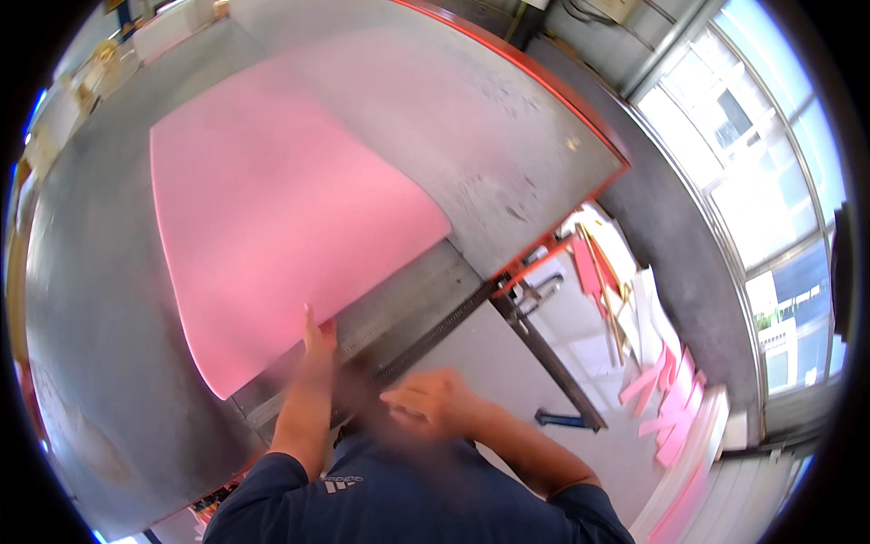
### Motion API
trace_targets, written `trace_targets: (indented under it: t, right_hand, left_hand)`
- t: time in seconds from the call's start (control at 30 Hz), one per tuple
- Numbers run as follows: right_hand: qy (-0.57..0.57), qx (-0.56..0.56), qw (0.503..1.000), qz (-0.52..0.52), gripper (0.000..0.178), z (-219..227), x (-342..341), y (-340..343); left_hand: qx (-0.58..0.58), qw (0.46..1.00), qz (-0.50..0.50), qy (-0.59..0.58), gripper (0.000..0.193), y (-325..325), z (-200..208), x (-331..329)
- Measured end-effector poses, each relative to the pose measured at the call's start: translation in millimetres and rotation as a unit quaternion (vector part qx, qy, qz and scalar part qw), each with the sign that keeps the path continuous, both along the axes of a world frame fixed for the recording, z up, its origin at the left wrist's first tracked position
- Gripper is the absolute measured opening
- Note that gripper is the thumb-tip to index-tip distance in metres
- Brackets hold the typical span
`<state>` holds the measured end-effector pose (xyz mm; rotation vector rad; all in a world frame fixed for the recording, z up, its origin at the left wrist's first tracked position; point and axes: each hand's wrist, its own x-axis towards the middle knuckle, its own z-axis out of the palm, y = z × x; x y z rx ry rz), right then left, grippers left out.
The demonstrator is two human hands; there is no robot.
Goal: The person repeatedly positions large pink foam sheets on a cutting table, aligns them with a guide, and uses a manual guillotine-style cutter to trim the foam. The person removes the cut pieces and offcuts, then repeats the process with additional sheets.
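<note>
A large pink sheet [290, 199], smooth and apparently foam, lies on a grey metal table [100, 272]. At the sheet's near edge is my left hand [319, 340], its fingers stretched out and touching the edge. My right hand [433, 403] is closer to my body, off the sheet, with its fingers curled closed. Whatever it may hold is hidden. A dark blurred smear covers part of the view between the two hands. A dark ruled bar [435, 322] runs along the table's near side, below the sheet.
Red edging [544, 77] borders the table's far right side. Pink offcut strips [675, 403] and white scraps [645, 313] lie on the floor to the right. A dark metal arm [553, 363] juts from the table's near corner. Large windows [770, 181] stand beyond.
</note>
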<state>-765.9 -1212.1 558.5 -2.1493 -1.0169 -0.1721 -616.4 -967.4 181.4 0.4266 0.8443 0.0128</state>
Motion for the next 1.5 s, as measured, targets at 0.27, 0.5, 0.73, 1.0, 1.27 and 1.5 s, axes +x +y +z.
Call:
trace_targets:
  t: [0.27,0.5,0.73,1.0,1.27,1.5]
  right_hand:
    - [-0.118,0.048,0.991,-0.042,0.008,-1,112,-17]
    - [-0.25,0.251,0.805,-0.476,0.029,43,155,-211]
    - [-0.133,0.363,0.672,-0.631,0.038,10,235,-396]
    - [0.405,-0.053,0.835,-0.368,0.042,-244,332,-470]
    - [0.414,-0.239,0.859,-0.181,0.046,-294,344,-408]
    - [0.246,0.079,0.921,-0.293,0.038,-309,299,-452]
  left_hand:
    - [0.293,0.949,0.073,0.087,0.035,57,219,-41]
    - [0.356,0.904,0.204,0.117,0.05,402,187,-269]
    - [0.627,0.611,0.098,0.473,0.042,426,215,-291]
    - [0.875,0.478,-0.041,-0.072,0.033,109,305,41]
    - [0.883,0.27,-0.171,-0.345,0.041,-269,552,171]
    - [0.754,0.252,-0.376,-0.477,0.073,-405,578,204]
